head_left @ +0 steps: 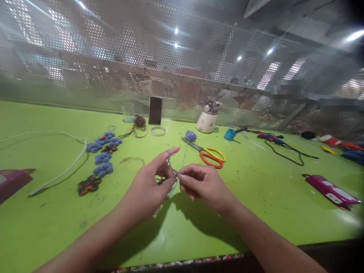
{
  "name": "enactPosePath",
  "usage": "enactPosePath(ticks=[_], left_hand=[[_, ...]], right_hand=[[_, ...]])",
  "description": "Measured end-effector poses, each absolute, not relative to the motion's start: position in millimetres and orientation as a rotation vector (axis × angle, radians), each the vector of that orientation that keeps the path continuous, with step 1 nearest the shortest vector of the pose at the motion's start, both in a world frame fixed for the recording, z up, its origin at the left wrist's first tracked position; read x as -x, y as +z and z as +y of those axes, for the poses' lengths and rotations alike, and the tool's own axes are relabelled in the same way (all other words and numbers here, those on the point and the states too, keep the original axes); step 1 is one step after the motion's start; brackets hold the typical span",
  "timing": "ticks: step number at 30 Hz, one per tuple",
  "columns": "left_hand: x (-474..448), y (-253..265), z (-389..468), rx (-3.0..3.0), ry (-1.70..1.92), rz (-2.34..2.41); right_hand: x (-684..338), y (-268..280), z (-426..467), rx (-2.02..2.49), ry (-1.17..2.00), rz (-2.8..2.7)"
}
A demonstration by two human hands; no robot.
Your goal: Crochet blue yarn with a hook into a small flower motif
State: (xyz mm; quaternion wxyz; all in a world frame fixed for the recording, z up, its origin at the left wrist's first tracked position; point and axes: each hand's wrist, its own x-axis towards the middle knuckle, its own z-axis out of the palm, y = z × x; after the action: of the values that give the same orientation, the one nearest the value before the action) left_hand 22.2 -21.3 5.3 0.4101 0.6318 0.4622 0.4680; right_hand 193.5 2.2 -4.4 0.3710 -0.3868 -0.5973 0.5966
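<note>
My left hand [150, 180] is over the table with its index finger stretched out, a strand of lavender-blue yarn [184, 156] looped round that finger. Its thumb and other fingers pinch the yarn. Close against it, my right hand [206, 184] is closed in a pinch on the same yarn; whether a thin hook is also in it I cannot make out. From the hands the strand runs back to a small yarn ball [190, 135]. Beyond my right hand lie scissors [212, 156] with red and yellow handles. Blue crocheted flowers [103, 169] sit to the left.
A dark multicoloured flower [89, 185] and yarn ball [139, 121] lie left. Behind stand a phone [155, 110], a ring [158, 131] and a white jug [207, 121]. A blue pot [229, 134], cords and a purple power strip [331, 189] are right; a white cable [65, 170] crosses left.
</note>
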Motion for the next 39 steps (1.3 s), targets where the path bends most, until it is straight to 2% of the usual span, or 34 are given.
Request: enactPosePath(ticks=[4,10,14,19,21,23,29,39], left_hand=[[-28,1,-25,-1.704,1.298,1.285],[-26,4,-19,-1.125,1.342,0.946],[-21,9,-19,-1.002,1.354,0.863],[-16,15,-19,-0.898,1.368,0.790],[-15,16,-18,-0.880,1.360,0.793],[-14,15,-17,-0.895,1.363,0.823],[-13,4,-13,-1.122,1.235,0.995],[-20,5,-17,-1.439,1.144,0.981]], right_hand=[[-184,-11,-2,0.928,1.640,-1.298],[-182,-14,-8,0.808,1.506,-1.262],[-191,-12,-2,0.859,1.310,-1.489],[-200,-11,3,0.846,0.842,-1.821],[-202,-9,2,0.827,0.748,-1.885],[-202,-6,1,0.817,0.793,-1.889],[-198,-5,-1,0.812,1.333,-1.647],[-191,-9,3,0.864,1.563,-1.445]])
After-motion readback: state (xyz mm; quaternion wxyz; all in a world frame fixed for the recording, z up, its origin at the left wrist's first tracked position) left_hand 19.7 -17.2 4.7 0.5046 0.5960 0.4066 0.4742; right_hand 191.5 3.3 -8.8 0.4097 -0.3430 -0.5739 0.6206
